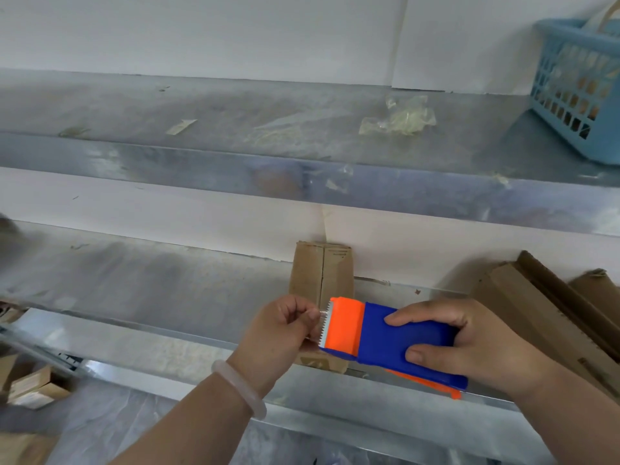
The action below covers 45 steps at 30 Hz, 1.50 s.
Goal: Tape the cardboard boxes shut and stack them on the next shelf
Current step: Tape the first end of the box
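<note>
Head view: right grip point(469, 344) holds tape dispenser point(385, 333), left grip point(285, 325) pinches tape end point(321, 316) before closed cardboard box point(322, 273).

Blue-orange tape dispenser point(396, 337), light-blue basket point(577, 95)

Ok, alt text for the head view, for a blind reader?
The right hand grips a blue-and-orange tape dispenser while the left hand pinches the tape end at its blade, in front of a cardboard box on a metal shelf. A blue basket sits on the shelf above.

upper shelf point(235, 105) open, basket point(577, 92) right
</note>
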Motion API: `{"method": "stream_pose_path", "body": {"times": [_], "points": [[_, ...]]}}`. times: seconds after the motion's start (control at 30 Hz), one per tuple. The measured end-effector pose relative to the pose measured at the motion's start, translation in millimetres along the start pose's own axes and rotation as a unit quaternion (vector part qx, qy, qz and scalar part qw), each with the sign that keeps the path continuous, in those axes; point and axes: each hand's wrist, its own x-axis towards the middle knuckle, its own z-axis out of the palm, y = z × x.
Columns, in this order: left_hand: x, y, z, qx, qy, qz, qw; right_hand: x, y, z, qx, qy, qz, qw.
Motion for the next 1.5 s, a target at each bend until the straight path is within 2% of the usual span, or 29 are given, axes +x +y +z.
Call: {"method": "stream_pose_path", "body": {"times": [0.13, 0.3, 0.5, 0.6, 0.73, 0.9, 0.97, 1.13, 1.27, 1.37, 1.5], "points": [[-0.8, -2.0, -3.1, 0.008, -0.018, -0.022, 1.000, -1.8, -0.9, 4.7, -0.020, -0.002, -0.012, 1.000], [2.1, 0.0, -14.3, -0.147, -0.048, -0.080, 0.985, -2.0, 0.4, 7.2, -0.025, 0.002, -0.022, 0.999], [-1.8, -3.1, -5.8, -0.177, -0.148, -0.194, 0.954, -1.7, 5.6, 6.4, 0.003, 0.023, -0.023, 0.999], [-0.9, 1.1, -1.6, -0.171, -0.160, -0.183, 0.955, -1.9, 5.5, 7.2, 0.002, 0.016, -0.030, 0.999], [1.2, 0.6, 0.4, -0.133, -0.132, -0.131, 0.974, -4.7, 4.7, 8.0, 0.008, 0.019, -0.038, 0.999], [1.6, -8.1, 0.4, -0.005, -0.041, -0.010, 0.999, -5.3, 5.7, 6.7, 0.000, 0.011, -0.037, 0.999], [1.5, -11.0, -3.1, -0.005, -0.015, 0.021, 1.000, -5.7, 6.1, 2.6, -0.010, 0.005, -0.034, 0.999], [9.3, -21.3, -49.2, -0.021, 0.104, 0.037, 0.994, -16.8, 11.0, -25.1, -0.041, 0.040, -0.023, 0.998], [12.3, -42.2, -57.0, 0.023, 0.121, 0.044, 0.991, -20.7, 17.4, -30.7, -0.056, 0.022, -0.007, 0.998], [22.2, -56.1, -61.4, 0.047, 0.154, 0.045, 0.986, -17.1, 23.6, -34.7, -0.088, 0.042, -0.004, 0.995], [33.2, -65.9, -62.2, 0.070, 0.129, 0.046, 0.988, -12.5, 33.4, -40.4, -0.125, 0.038, 0.008, 0.991]]}}
